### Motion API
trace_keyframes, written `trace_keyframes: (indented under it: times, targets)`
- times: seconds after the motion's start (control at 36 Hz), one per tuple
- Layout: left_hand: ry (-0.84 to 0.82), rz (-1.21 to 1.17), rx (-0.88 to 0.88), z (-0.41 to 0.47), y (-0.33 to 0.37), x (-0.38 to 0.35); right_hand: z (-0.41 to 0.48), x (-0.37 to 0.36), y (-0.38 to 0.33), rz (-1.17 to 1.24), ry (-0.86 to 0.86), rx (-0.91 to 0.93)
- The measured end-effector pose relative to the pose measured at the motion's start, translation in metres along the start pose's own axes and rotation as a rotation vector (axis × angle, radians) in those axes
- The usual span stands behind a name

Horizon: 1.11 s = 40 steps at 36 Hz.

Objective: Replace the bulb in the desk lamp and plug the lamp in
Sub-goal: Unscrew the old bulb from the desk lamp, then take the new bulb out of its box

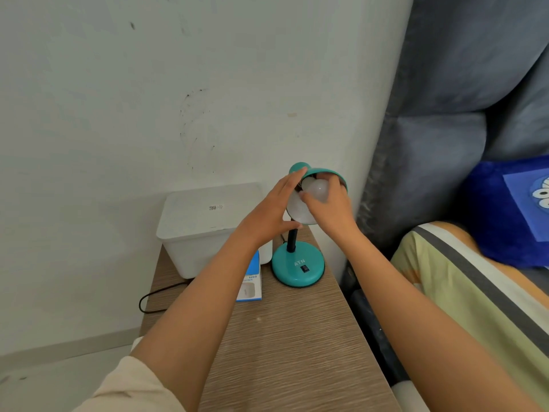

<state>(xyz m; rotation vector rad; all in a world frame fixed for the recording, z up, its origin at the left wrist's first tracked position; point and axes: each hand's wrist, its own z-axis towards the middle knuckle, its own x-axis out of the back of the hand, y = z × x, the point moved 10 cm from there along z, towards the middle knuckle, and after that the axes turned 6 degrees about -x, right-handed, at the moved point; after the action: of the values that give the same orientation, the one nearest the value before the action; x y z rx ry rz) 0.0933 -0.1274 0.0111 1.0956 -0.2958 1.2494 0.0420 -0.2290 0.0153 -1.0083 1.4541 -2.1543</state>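
Note:
A teal desk lamp stands on the wooden bedside table, its round base (pixel 298 264) near the table's back right corner and its shade (pixel 322 173) tilted toward me. A white bulb (pixel 317 190) sits in the mouth of the shade. My right hand (pixel 332 208) wraps its fingers around the bulb. My left hand (pixel 274 211) rests flat against the left side of the shade, fingers straight and touching the shade's neck. The lamp's black cord (pixel 154 295) loops off the table's left edge; its plug is hidden.
A white lidded plastic box (pixel 205 230) stands at the table's back left against the wall. A blue and white bulb carton (pixel 252 282) lies between the box and the lamp base, partly under my left forearm. A bed with a striped pillow (pixel 463 281) borders the table on the right.

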Motion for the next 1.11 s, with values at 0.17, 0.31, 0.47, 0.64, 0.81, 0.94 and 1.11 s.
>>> trace_keyframes:
  times: [0.17,0.31,0.47,0.64,0.81,0.94,1.11]
  targets:
    - [-0.056,0.134,0.025,-0.002,0.009,0.005,-0.003,0.001,-0.006,-0.009,-0.034,-0.002]
    - [-0.082,0.221,0.028,-0.003,0.016,0.008,-0.013,0.011,-0.015,-0.039,-0.047,0.04]
    - [-0.046,0.203,0.049,-0.006,0.025,0.01,-0.043,0.027,-0.012,-0.022,-0.024,0.039]
    - [0.059,0.143,0.111,-0.023,0.016,0.015,-0.092,0.015,0.018,0.015,-0.06,0.031]
    - [0.133,0.149,0.252,-0.075,-0.021,0.014,-0.123,-0.021,0.073,-0.017,-0.135,-0.043]
    - [0.117,0.111,0.515,-0.134,-0.078,-0.002,-0.124,-0.059,0.116,-0.108,-0.229,-0.134]
    - [0.139,0.019,0.632,-0.165,-0.112,-0.019,-0.115,-0.093,0.145,-0.17,-0.288,-0.201]
